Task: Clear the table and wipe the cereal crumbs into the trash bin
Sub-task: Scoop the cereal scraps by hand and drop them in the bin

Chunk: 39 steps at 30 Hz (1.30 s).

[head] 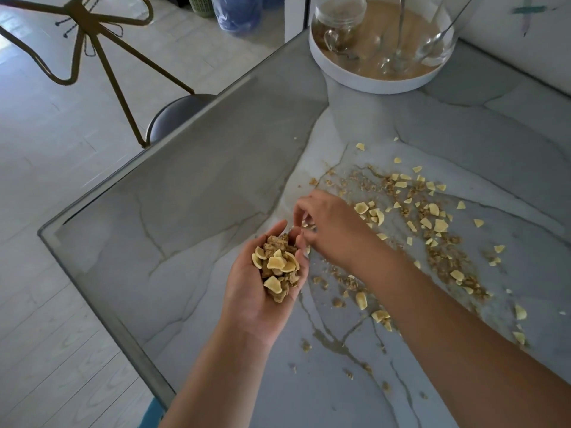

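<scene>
Crumbs (279, 268) lie heaped in the left hand (247, 295), held palm-up, its fingers cupped round the pile. More are strewn across the counter (200, 211) to the right. The right hand (330, 230) reaches across, palm down, fingers bent toward the left fingertips; whether they pinch anything, I cannot tell.

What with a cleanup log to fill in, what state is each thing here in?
left hand: palm up, cupped, holding the cereal pile.
cereal pile: heaped in the left palm.
right hand: fingers curled beside the left palm; whether they pinch anything is unclear.
cereal crumbs: scattered on the table, not yet gathered.
table: crumb-strewn on its right side.
tray: at the far corner, carrying glassware.
</scene>
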Motion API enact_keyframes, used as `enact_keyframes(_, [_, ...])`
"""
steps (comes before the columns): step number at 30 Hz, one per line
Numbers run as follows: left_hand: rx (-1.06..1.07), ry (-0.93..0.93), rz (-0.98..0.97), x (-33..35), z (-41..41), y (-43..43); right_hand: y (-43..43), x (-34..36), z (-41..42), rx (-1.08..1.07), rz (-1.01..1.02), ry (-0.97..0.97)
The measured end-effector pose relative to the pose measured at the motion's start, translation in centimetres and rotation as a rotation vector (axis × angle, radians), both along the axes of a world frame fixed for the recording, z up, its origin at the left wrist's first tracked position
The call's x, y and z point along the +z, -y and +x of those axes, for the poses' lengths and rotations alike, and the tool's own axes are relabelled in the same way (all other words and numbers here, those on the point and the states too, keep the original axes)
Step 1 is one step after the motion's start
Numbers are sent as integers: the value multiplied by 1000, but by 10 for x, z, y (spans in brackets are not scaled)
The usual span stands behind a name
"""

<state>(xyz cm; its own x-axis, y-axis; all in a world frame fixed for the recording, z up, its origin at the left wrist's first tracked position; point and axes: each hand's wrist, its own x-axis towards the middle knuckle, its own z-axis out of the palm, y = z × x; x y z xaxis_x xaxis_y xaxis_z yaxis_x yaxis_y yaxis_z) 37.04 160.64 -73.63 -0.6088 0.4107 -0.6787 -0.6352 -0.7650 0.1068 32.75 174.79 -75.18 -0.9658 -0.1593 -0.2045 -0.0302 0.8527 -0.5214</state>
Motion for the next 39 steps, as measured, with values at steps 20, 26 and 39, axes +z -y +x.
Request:
enact_keyframes(20, [-59,11,-24,16,10,-40,-105,35,65,-912,-906,8])
enact_keyframes(26, [-66,32,-36,18,15,-57,-154,29,70,-1083,-877,104])
enact_keyframes(39, [-100,21,-56,23,24,-64,-151,4,69,-696,126,80])
